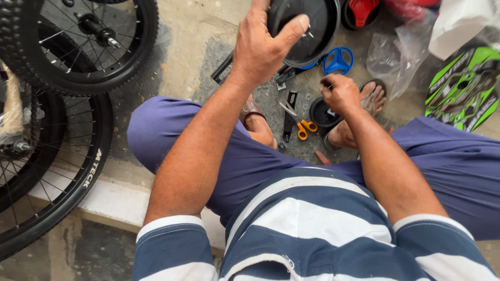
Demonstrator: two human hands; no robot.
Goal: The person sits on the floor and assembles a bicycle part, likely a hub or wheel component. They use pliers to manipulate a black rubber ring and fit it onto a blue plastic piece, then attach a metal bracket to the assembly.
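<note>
Black training wheel (pixel 307 28) sits upright at the top of the view, above the floor (pixel 198 31), and the left hand (pixel 260 47) has its grip closed on it: the thumb presses across the disc's face and the fingers wrap over the rim. A short metal axle stub shows at the hub, just beside the thumb tip. The right hand (pixel 339 92) is held lower and to the right, its grip curled into a loose fist with the fingertips pinched together; it may be holding a small part, but the fingers hide it and I cannot tell. Directly under that hand lies a second small black wheel (pixel 322 113), flat on the floor, touching a sandalled foot (pixel 359 112). Orange-handled scissors (pixel 301 125) lie between the 2 feet, just beside a black flat bracket (pixel 289 117). A blue plastic wheel hub (pixel 338 61) rests near the held wheel's lower edge. A clear plastic bag (pixel 398 57) and a green and black helmet-like shell (pixel 461 86) lie toward the floor's right side. 2 spoked bicycle wheels (pixel 78 52) with black tyres stand along the left edge. The person sits with purple trousers (pixel 245 161) and a striped shirt.
</note>
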